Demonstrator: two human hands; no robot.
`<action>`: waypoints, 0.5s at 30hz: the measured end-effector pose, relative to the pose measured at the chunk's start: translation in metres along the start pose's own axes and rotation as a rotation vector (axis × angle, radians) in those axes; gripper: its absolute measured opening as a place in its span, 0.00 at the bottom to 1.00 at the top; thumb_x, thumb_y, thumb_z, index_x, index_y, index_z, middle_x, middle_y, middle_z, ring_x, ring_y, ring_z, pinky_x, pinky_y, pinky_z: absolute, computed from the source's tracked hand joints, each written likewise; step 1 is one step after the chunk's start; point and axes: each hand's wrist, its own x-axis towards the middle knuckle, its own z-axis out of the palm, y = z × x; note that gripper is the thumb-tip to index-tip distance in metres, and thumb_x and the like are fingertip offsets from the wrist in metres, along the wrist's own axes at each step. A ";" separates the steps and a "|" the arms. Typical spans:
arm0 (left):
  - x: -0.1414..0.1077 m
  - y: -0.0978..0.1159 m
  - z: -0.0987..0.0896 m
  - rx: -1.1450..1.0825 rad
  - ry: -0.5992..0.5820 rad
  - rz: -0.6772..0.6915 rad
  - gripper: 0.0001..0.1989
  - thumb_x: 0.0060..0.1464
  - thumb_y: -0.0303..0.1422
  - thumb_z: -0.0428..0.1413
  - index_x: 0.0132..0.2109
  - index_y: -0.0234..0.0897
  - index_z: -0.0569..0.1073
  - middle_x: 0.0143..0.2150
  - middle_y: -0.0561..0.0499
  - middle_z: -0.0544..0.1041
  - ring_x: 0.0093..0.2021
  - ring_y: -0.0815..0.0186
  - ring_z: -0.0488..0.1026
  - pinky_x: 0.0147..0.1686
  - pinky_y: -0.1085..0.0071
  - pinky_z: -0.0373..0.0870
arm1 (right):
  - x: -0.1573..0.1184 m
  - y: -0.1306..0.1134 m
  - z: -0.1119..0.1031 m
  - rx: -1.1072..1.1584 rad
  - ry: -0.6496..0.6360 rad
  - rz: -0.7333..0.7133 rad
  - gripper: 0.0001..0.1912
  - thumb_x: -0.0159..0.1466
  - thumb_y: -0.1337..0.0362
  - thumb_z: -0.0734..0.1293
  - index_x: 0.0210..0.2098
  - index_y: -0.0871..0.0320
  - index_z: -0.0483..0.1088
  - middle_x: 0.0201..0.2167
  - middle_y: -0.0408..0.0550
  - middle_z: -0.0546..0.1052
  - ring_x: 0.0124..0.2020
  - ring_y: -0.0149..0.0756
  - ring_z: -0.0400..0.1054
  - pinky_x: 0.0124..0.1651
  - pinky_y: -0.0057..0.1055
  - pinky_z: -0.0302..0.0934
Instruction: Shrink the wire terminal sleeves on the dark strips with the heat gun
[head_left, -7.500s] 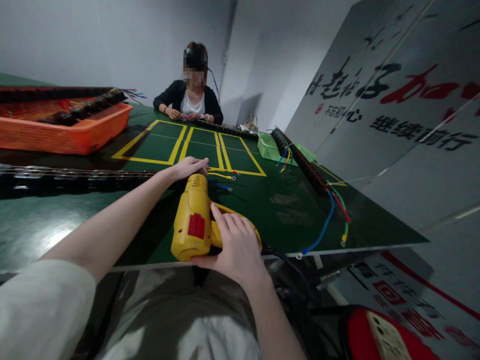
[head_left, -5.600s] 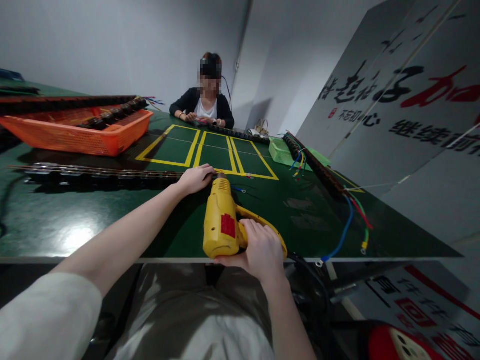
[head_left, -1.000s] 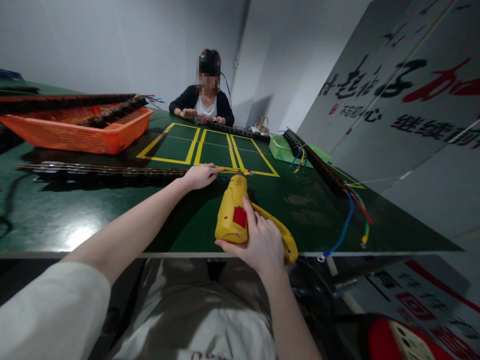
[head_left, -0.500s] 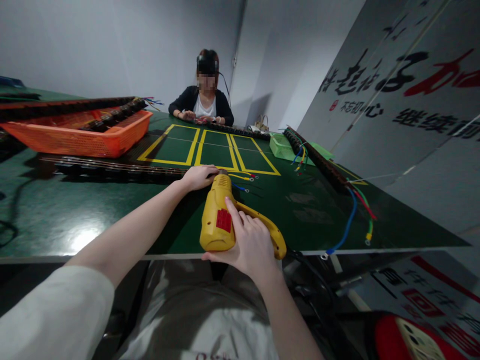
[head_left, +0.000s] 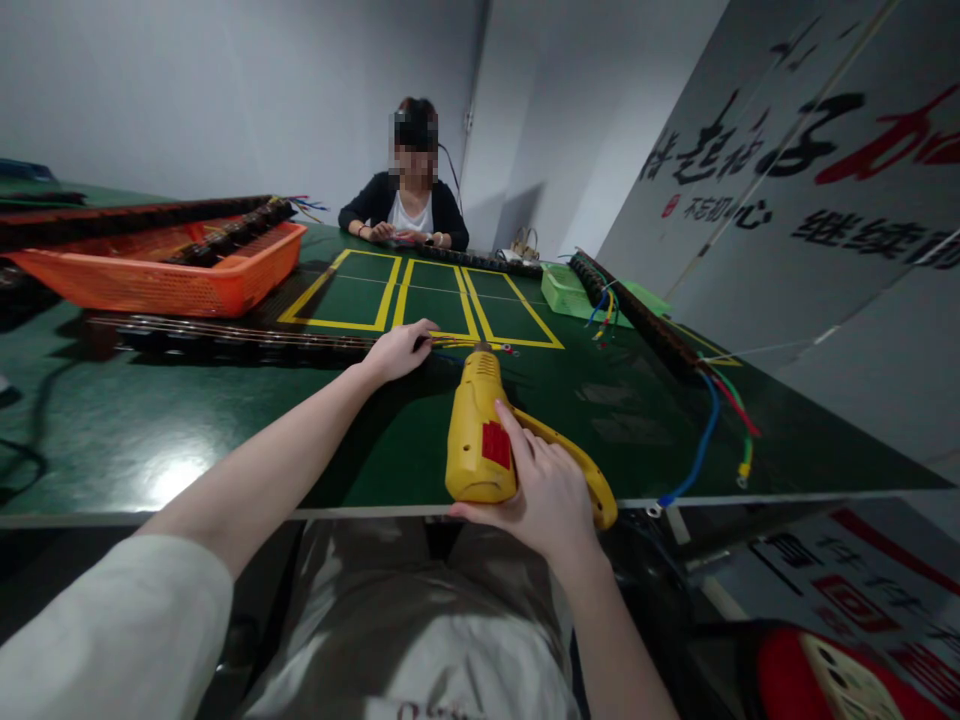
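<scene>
A yellow heat gun [head_left: 480,430] with a red label is held in my right hand [head_left: 551,485], its nozzle pointing away from me at thin wires with ring terminals [head_left: 507,349]. My left hand [head_left: 399,352] is closed round the right end of a long dark wiring strip [head_left: 247,343] on the green table, where the wires come out. Its fingertips lie left of the nozzle, a small distance away. The wires run from these fingers past the nozzle tip, which partly hides them.
An orange basket [head_left: 172,283] with dark strips stands at the left. At the right, another strip [head_left: 637,312] with coloured wires lies by a green basket [head_left: 566,290]. A person [head_left: 409,205] sits across the table [head_left: 360,460].
The heat gun and my right hand have moved to the right, so the nozzle is farther from my left hand. My left hand has shifted slightly.
</scene>
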 end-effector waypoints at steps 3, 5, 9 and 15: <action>0.000 0.002 -0.004 0.124 0.029 -0.087 0.17 0.59 0.34 0.43 0.50 0.38 0.70 0.48 0.48 0.76 0.47 0.60 0.73 0.46 0.65 0.69 | -0.003 0.002 0.000 -0.026 0.029 0.003 0.62 0.44 0.28 0.61 0.64 0.64 0.49 0.42 0.57 0.75 0.38 0.46 0.70 0.40 0.38 0.60; 0.000 0.004 -0.008 0.243 0.008 -0.078 0.16 0.59 0.35 0.43 0.44 0.38 0.74 0.47 0.46 0.76 0.46 0.58 0.73 0.47 0.63 0.68 | -0.003 0.002 0.000 -0.029 0.032 0.004 0.62 0.44 0.28 0.62 0.65 0.64 0.49 0.42 0.57 0.75 0.38 0.45 0.70 0.40 0.38 0.60; -0.001 0.005 -0.012 0.326 -0.034 -0.077 0.17 0.60 0.36 0.42 0.41 0.39 0.75 0.44 0.47 0.77 0.43 0.59 0.74 0.45 0.63 0.67 | -0.002 0.000 0.000 -0.031 0.033 -0.001 0.62 0.45 0.28 0.61 0.65 0.65 0.49 0.42 0.57 0.75 0.38 0.46 0.70 0.40 0.38 0.60; 0.000 -0.001 -0.007 0.223 -0.077 -0.108 0.18 0.61 0.39 0.40 0.45 0.43 0.73 0.47 0.50 0.76 0.45 0.61 0.73 0.37 0.70 0.67 | 0.003 -0.012 0.005 -0.004 -0.016 0.016 0.62 0.46 0.27 0.59 0.66 0.64 0.46 0.43 0.57 0.74 0.41 0.48 0.69 0.44 0.40 0.60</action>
